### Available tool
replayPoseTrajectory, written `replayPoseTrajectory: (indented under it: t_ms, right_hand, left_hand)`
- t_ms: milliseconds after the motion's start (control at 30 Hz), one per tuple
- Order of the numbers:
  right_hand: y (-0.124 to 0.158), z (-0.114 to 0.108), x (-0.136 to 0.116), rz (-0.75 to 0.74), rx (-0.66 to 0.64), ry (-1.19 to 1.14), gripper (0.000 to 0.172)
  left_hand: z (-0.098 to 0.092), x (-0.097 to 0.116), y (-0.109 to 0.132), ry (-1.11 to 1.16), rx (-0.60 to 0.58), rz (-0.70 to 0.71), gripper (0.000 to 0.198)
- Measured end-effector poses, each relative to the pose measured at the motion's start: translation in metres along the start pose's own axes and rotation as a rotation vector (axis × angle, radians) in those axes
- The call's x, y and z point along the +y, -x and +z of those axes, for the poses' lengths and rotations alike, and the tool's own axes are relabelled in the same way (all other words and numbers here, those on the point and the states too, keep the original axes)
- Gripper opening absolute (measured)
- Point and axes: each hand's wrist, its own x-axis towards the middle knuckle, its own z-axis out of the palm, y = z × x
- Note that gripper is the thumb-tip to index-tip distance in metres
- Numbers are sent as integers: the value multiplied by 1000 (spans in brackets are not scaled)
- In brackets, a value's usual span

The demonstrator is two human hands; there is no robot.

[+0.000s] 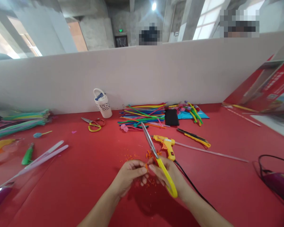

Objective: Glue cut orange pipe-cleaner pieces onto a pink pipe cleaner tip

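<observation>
The right hand (168, 175) is gripping the scissors (156, 156), its fingers closed around the yellow handles, whose lower loop is sticking out below the palm. The silver blades are showing as one narrow strip, so they are lying shut or nearly shut. The left hand (129, 176) is pinching a tiny orange bit (146, 166) between thumb and fingertips, right against the scissors where blades and handles are meeting. Both hands are hovering just above the near middle of a red table (85, 183), and orange scraps (132, 156) are lying scattered on it under and beyond them. Just beyond the right hand a yellow glue gun (166, 145) is lying on its side, its black cord (191, 186) running back past the wrist. Farther off a heap of coloured sticks (142, 114) is resting near a white bottle (102, 103), with a second pair of scissors (93, 125) lying to its left. A white partition (156, 72) is closing off the far edge of the table, and behind it grey concrete walls and bright windows are showing. A red box (272, 85) is leaning at the right. The scissors' long axis is running away from the person and slanting a little leftward, with the tips pointing up towards the sticks and the handles pointing back at the person.
</observation>
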Motion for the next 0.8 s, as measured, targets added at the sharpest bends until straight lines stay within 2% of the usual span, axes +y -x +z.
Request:
replayPoseTrajectory:
  t_ms: [100,167,300,400,533,800]
  right_hand:
    - [2,-2,-1,36,-103,-124,30]
    - [4,-3,-2,32,-113,-120,27]
    - [3,-1,-4,12,-35,-56,16]
    - [1,2,-4,-3,54,3,14]
    - [0,3,-2,-22,93,57,13]
    - [2,-6,9,-64,114,154,23]
  left_hand:
    - [3,-5,0,-51,-39,-56,17]
    - [3,-6,0,-86,-45,-67,17]
    - [4,-6,-2,-170,7,2,14]
    - [6,-6,-3,-237,90,84,8]
    - [9,-4,-2,-279,151,128,4]
    - [-2,2,-5,-87,256,161,15]
